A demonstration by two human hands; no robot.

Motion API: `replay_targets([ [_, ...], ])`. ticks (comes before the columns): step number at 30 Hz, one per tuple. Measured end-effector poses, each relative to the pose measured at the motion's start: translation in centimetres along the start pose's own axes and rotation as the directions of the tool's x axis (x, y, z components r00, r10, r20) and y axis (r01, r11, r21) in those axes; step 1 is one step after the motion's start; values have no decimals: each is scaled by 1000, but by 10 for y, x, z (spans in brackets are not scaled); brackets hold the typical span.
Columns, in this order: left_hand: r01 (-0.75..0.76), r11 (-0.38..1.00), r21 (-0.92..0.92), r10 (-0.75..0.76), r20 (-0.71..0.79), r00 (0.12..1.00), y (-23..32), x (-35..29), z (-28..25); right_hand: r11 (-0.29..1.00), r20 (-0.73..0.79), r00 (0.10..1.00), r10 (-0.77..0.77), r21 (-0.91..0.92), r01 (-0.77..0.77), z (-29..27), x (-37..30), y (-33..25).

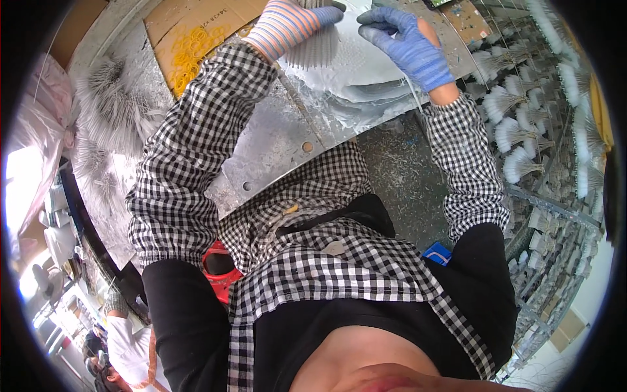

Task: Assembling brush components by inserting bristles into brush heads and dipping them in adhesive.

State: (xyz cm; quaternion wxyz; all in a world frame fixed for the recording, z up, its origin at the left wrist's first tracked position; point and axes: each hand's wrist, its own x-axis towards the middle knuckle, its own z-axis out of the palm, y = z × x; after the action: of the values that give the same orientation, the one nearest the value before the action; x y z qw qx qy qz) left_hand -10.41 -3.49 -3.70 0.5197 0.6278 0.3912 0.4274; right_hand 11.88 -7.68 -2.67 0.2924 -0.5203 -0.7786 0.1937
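My left hand (287, 26), in a striped orange-and-blue glove, is closed around a bundle of thin, pale rods (315, 49) at the top of the head view. The rods hang down in a fan below the fingers. Across from it, my right hand (411, 49) wears a blue glove with dark fingertips. Its fingers are bent toward the thumb in a pinch; what they hold, if anything, is too small to make out. Between and below the hands spreads a layered white sheet or crust (366, 91) on the metal worktop (274, 140).
Yellow rubber bands (192, 55) lie on cardboard at the left. More pale rod bundles (117, 104) are heaped beyond them. A rack (555, 206) with many white-tipped bundles (516, 134) stands close on the right. Another person (130, 346) is at lower left.
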Motion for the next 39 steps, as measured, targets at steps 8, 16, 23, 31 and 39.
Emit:
replay_targets([
  [8,100,995,-22,-102,-154,983,8,-2,3,994,105,994,32,105,-43,25,-5,-24],
  [16,101,993,-67,-107,-101,989,4,-1,13,989,164,985,62,120,-83,27,3,-6],
  [23,-469,590,658,462,201,864,8,-7,21,988,209,970,122,-117,-99,50,6,38],
  [31,-659,257,707,499,487,717,-9,-6,32,957,244,957,156,-277,-85,62,2,55],
  [39,-643,233,730,418,521,744,-10,-1,35,965,238,955,178,-234,-121,59,-1,59],
])
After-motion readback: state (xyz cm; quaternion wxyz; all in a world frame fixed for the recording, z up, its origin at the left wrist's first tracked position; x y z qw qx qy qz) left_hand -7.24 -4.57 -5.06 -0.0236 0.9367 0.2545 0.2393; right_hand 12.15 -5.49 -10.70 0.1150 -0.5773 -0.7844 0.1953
